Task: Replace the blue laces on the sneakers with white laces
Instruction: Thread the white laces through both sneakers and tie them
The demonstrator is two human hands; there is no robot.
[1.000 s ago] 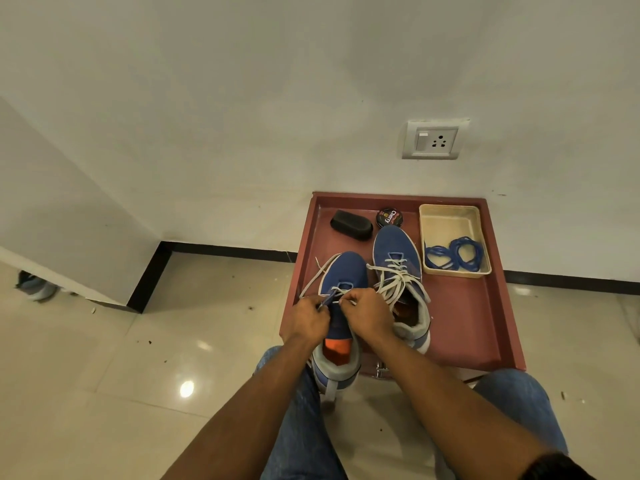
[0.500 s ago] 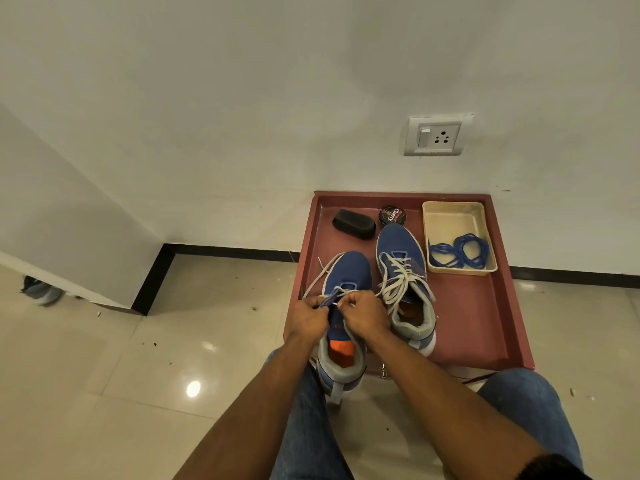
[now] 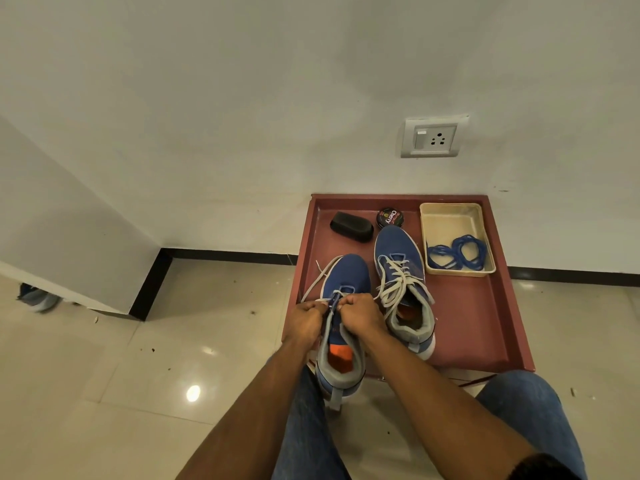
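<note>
You have a low red tray-topped table (image 3: 478, 327) pushed against the wall on the glossy tiled floor (image 3: 104, 375). Directly on it sit a black brush (image 3: 351, 226) and a round polish tin (image 3: 390, 217) along the far edge, a cream tray (image 3: 450, 216) at the far right corner, and the white-laced right sneaker (image 3: 403, 271) near the middle. The left sneaker (image 3: 344, 275) rests its toe on the table's left side while its heel overhangs the near edge.

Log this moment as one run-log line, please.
stage: lacing left sneaker | both hands pinch white lace | right sneaker laced | blue laces in cream tray
</note>
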